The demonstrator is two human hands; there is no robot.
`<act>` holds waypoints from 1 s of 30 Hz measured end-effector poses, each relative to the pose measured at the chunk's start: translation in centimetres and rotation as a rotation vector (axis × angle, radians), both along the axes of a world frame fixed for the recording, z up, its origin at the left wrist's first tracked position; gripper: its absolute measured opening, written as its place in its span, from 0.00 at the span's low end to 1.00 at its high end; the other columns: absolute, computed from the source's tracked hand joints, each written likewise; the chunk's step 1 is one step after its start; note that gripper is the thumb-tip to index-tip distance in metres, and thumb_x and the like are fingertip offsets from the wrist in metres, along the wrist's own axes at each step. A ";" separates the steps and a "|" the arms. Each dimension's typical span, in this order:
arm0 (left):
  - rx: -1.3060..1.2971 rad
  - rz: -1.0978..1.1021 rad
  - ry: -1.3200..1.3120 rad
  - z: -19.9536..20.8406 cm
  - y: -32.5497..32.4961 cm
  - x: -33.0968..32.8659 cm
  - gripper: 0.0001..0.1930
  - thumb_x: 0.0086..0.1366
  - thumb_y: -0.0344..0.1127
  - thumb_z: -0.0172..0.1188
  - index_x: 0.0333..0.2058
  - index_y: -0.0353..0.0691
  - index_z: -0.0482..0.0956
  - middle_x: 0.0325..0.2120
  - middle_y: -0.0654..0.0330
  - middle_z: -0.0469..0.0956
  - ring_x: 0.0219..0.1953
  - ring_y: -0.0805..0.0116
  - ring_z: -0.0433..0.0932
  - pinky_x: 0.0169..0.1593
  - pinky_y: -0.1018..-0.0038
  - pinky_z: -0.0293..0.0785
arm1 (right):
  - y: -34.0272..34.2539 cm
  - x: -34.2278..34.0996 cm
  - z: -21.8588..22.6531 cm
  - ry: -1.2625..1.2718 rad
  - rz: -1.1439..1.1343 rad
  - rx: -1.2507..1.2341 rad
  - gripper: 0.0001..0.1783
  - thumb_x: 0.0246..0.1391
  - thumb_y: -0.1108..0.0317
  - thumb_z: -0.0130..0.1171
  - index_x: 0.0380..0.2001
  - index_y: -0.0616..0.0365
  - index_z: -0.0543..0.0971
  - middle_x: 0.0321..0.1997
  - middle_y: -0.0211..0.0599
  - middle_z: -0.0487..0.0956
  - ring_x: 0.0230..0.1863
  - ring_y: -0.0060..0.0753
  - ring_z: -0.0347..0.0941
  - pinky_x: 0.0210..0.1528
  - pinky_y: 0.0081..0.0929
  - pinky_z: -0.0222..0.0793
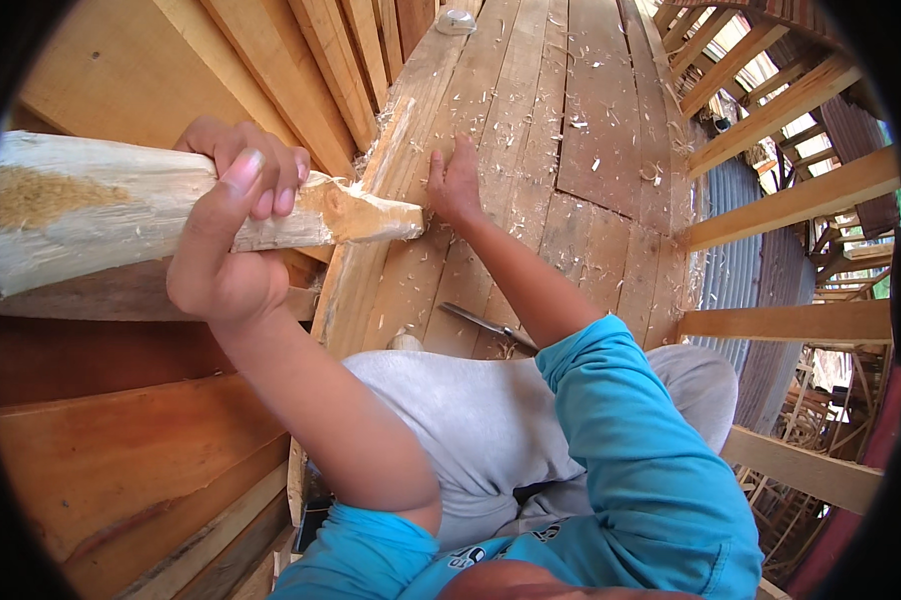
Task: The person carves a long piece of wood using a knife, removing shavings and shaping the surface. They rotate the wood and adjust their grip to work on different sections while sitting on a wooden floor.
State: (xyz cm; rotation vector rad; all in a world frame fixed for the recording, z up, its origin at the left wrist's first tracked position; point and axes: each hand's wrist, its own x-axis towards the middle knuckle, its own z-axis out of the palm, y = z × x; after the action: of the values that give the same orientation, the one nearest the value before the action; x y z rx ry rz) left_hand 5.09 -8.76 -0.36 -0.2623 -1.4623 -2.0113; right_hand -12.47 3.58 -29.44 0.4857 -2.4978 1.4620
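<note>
My left hand [241, 215] is wrapped round a thick pale wooden pole [91, 215], near its carved end. That end narrows to a notched, pointed tip with rough splinters along its upper side, lying across the edge of a wooden beam [356, 290]. Just beyond the tip is my right hand [456, 185], thumb and fingers apart, with nothing visible in it. It is low over the plank floor [531, 235]; whether it touches the boards I cannot tell. A narrow metal tool [481, 322] lies on the planks below my right forearm, partly hidden by my sleeve.
Wood shavings are scattered over the floor. Upright boards [261, 70] stand at the left, with broad planks [131, 450] below. A slatted wooden railing [791, 205] runs along the right, corrugated metal sheets [736, 240] beyond it. A small clear object [456, 22] sits at the far end.
</note>
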 end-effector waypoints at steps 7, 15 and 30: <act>0.024 0.037 -0.005 0.0 -0.1 0.2 0.09 0.51 0.31 0.56 0.22 0.42 0.63 0.15 0.63 0.62 0.21 0.73 0.61 0.36 0.73 0.63 | 3.1 5.1 0.7 0.039 -0.176 -0.016 0.37 0.63 0.60 0.44 0.64 0.80 0.47 0.69 0.72 0.49 0.72 0.70 0.39 0.73 0.53 0.31; 0.002 0.002 -0.008 -0.1 -0.3 0.3 0.09 0.51 0.31 0.56 0.22 0.42 0.63 0.15 0.63 0.62 0.21 0.73 0.61 0.36 0.73 0.63 | -0.7 4.7 -0.1 -0.001 -0.254 0.030 0.37 0.63 0.61 0.44 0.64 0.79 0.47 0.69 0.71 0.49 0.72 0.69 0.39 0.73 0.54 0.30; -0.023 0.003 0.002 -0.2 -0.2 0.3 0.09 0.52 0.31 0.55 0.22 0.43 0.62 0.15 0.63 0.62 0.21 0.73 0.61 0.35 0.72 0.63 | 0.8 -7.9 2.4 -0.101 -0.194 -0.134 0.31 0.63 0.54 0.47 0.60 0.68 0.63 0.61 0.63 0.64 0.62 0.60 0.61 0.64 0.47 0.57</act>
State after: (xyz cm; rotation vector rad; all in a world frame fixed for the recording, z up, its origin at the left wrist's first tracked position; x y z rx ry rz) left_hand 5.36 -8.98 -0.56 -0.2715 -1.4849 -1.9919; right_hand -20.41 4.39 -27.01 0.1441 -2.4204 1.5974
